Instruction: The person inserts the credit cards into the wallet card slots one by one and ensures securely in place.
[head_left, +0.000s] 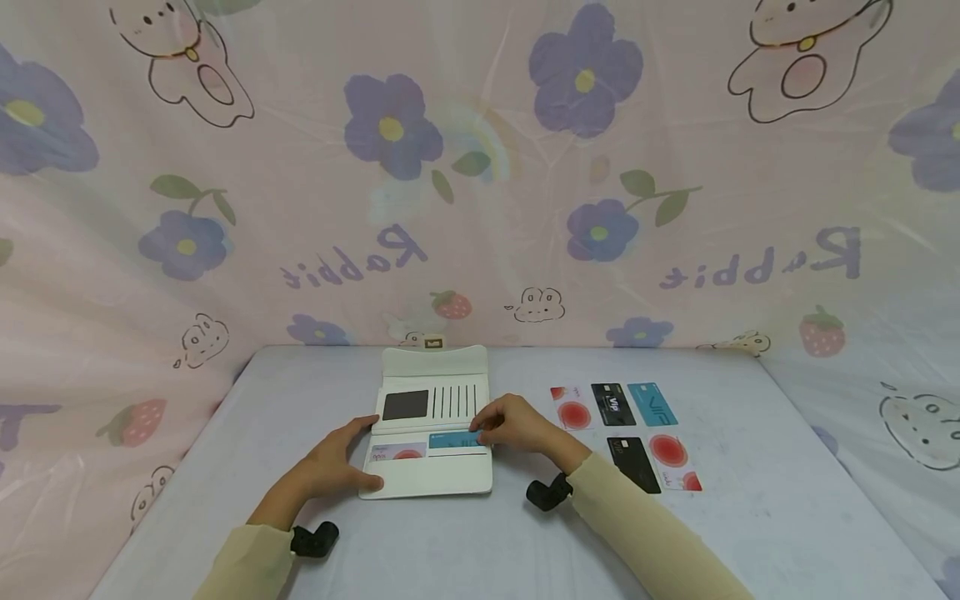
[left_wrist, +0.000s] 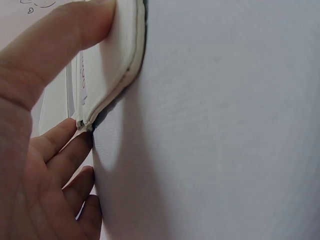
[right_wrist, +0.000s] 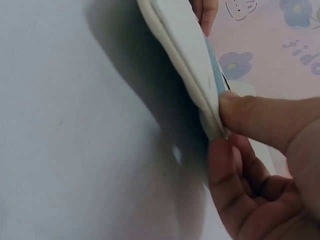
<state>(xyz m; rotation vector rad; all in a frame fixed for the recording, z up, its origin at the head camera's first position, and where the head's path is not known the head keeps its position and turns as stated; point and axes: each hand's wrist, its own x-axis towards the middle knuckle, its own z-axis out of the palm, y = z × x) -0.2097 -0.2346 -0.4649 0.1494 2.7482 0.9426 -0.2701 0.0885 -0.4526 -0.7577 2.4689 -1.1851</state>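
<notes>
A white wallet [head_left: 427, 479] lies unfolded on the table, its flap at the far end and a dark window beside several slots. In its near pocket sit a pink-and-red card [head_left: 397, 452] at left and a blue card [head_left: 450, 439] at right. My right hand [head_left: 517, 422] pinches the blue card's right end at the wallet's edge; in the right wrist view the thumb [right_wrist: 250, 112] lies on it. Fingers spread, my left hand [head_left: 333, 458] rests at the wallet's left edge. Its thumb [left_wrist: 75, 30] presses the near panel while its fingertips [left_wrist: 82, 142] touch near the fold.
Right of the wallet several cards lie flat in two rows: a pink-and-red card [head_left: 574, 415], a black VIP card [head_left: 613, 405] and a blue VIP card [head_left: 652, 404] behind, a black card [head_left: 632, 465] and another red-marked card [head_left: 670, 451] in front. A printed curtain [head_left: 495, 250] hangs behind the table.
</notes>
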